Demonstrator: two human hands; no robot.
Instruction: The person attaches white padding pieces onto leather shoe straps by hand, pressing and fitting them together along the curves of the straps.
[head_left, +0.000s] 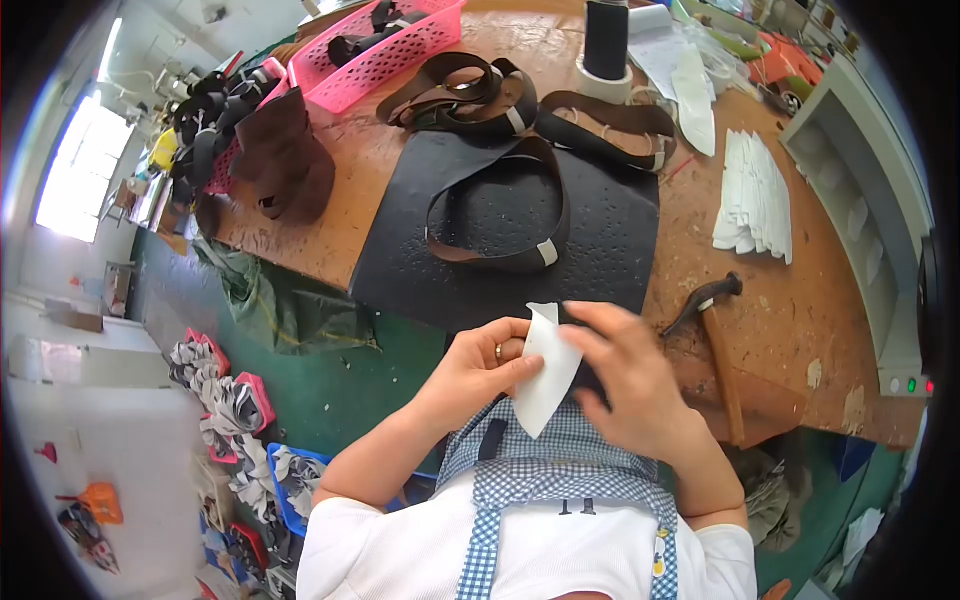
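A white leaf-shaped piece of sheet material (545, 375) is in front of my body, its tip pointing down and its top edge bent over. My left hand (480, 365) pinches it between thumb and fingers from the left; a ring is on one finger. Close by its right side is my right hand (630, 375), fingers apart and slightly blurred, the fingertips near the piece's upper edge. I cannot tell whether they touch it. Beyond the hands, a dark strap loop (500, 260) with a whitish patch lies on a black pitted mat (400, 235).
A hammer (722, 370) lies right of the mat on the wooden table (690, 250). Stacked white pieces (755, 200), more strap coils (465, 95), a black thread spool (606, 40) and a pink basket (380, 55) stand behind. A grey machine housing (865, 190) borders the right.
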